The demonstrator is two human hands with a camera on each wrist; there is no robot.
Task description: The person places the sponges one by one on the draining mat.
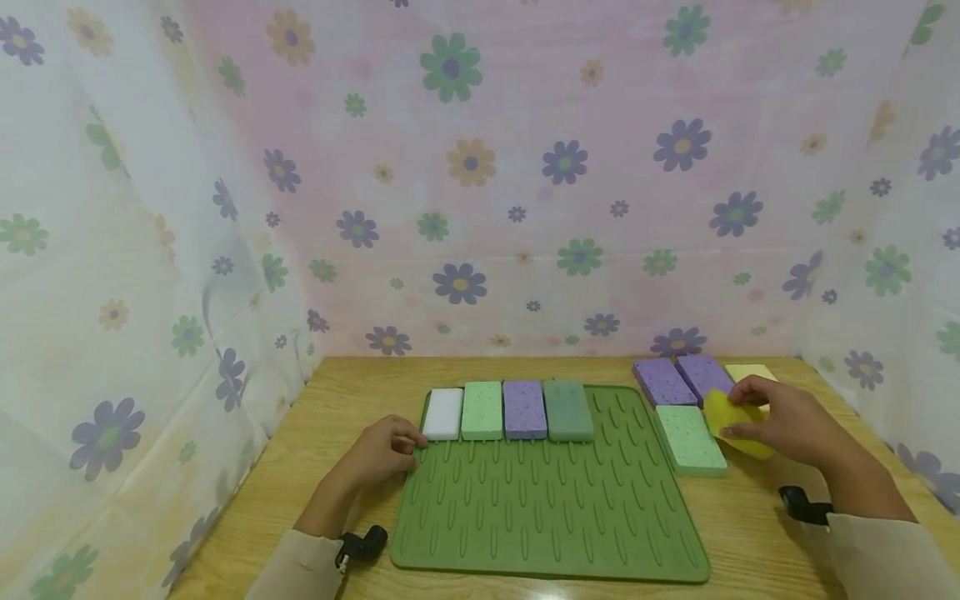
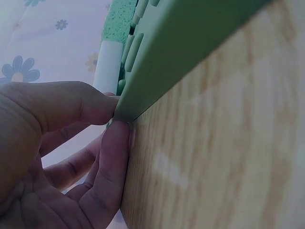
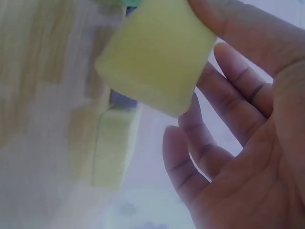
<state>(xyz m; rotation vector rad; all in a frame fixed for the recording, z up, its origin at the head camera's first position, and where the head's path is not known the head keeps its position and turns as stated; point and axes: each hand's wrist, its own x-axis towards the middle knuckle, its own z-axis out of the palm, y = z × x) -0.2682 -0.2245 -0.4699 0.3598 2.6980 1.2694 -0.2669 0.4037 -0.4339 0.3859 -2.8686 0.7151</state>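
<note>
My right hand [image 1: 787, 421] grips a yellow sponge [image 1: 726, 417] between thumb and fingers, tilted above the table's right side. In the right wrist view the sponge [image 3: 157, 57] covers the fingertips behind it. My left hand [image 1: 384, 450] pinches the edge of a green silicone mat [image 1: 555, 508] near its far left corner, beside a white sponge [image 1: 444, 415]. In the left wrist view, thumb and a finger meet at the mat's edge [image 2: 157, 62]. On the mat's far side, a light green sponge [image 1: 482, 410], a purple sponge [image 1: 525, 409] and a dark green sponge [image 1: 568, 410] continue the row.
Right of the mat lie a light green sponge [image 1: 690, 439], two purple sponges [image 1: 665, 383] and a pale yellow sponge [image 1: 750, 372] partly behind my right hand. A flowered cloth [image 1: 525, 208] stands around the wooden table [image 1: 360, 379] at the back and sides.
</note>
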